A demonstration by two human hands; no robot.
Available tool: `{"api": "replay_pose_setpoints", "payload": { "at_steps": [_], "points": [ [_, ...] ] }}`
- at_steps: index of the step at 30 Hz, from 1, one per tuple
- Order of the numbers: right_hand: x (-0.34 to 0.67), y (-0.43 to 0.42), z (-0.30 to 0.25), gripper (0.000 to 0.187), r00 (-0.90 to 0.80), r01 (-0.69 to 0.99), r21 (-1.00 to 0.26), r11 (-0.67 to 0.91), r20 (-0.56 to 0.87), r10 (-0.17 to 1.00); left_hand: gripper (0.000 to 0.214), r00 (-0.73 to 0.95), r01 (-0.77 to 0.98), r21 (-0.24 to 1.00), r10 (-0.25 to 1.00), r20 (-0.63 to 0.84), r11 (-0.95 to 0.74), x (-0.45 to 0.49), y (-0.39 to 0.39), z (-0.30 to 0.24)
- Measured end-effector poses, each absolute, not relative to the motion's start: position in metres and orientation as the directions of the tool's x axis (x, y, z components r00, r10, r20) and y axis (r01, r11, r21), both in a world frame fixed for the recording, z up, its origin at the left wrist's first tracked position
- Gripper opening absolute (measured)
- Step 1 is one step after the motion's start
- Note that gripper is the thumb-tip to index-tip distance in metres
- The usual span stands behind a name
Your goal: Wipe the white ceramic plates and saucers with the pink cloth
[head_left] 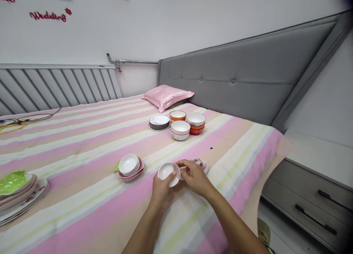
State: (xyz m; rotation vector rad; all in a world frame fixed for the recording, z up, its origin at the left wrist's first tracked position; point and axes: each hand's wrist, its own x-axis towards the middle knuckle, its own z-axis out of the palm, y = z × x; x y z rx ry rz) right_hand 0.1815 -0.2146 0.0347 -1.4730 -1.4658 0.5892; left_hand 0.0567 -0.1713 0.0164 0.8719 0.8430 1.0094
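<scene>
My left hand [162, 189] is closed around a small white dish [167, 170], held just above the striped bedspread. My right hand [195, 177] pinches the dish's right rim, and a pale cloth [200, 163] peeks out behind its fingers. Just left of the hands sits a stack of small white saucers [128, 164] on pink ones, with a green bit at its left edge.
Farther back stand three bowl stacks [180, 130] and a pile of patterned plates [159, 122], near a pink pillow [166, 96]. Large plates with a green leaf dish [15, 184] lie at the left edge. A grey headboard and a nightstand [309, 206] are on the right.
</scene>
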Motion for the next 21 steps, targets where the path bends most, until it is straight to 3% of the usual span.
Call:
{"api": "replay_pose_setpoints", "payload": {
  "at_steps": [9,13,17,21],
  "points": [
    [0.183,-0.216,0.033,0.029,0.141,0.476,-0.871,0.124,0.215,0.966,0.045,0.261,-0.416,0.872,0.952,-0.158,0.259,0.052,-0.167,0.019],
    [0.189,-0.213,0.032,0.021,0.309,0.351,-0.931,0.097,0.213,0.927,0.044,0.290,-0.413,0.868,0.943,-0.162,0.276,0.050,-0.169,0.025],
    [0.208,-0.210,0.029,0.027,0.502,0.207,-0.977,0.044,0.145,0.853,0.045,0.269,-0.413,0.872,0.950,-0.160,0.264,0.048,-0.168,0.028],
    [0.230,-0.211,0.026,0.039,0.766,-0.015,-0.998,0.058,0.026,0.642,0.041,0.303,-0.356,0.896,0.940,-0.158,0.265,0.046,-0.166,0.024]
  ]
}}
